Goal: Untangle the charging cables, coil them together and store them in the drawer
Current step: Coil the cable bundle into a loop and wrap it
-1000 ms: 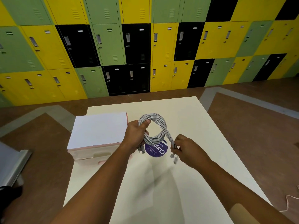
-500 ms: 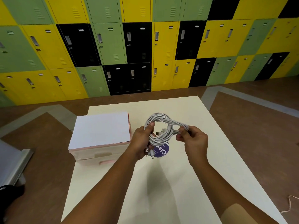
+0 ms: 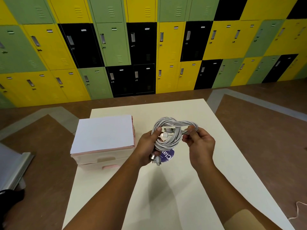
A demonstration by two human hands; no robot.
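Above the table (image 3: pixel 182 188), beside the closed drawer unit (image 3: pixel 99 156), the left hand (image 3: pixel 146 146) grips the grey cable coil (image 3: pixel 166 144) while the right hand (image 3: pixel 199 143) pinches its right-side loop, which I judge should be wound snugly round the bundle, plugs tucked in, so nothing springs loose.

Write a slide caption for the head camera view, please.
The left hand grips coiled white charging cables; the right hand pinches a twisted loop above the table.

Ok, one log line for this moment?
phase: coiling | left hand: grips coil | right hand: pinches coil's far loop | coil: held above table | drawer: looks shut
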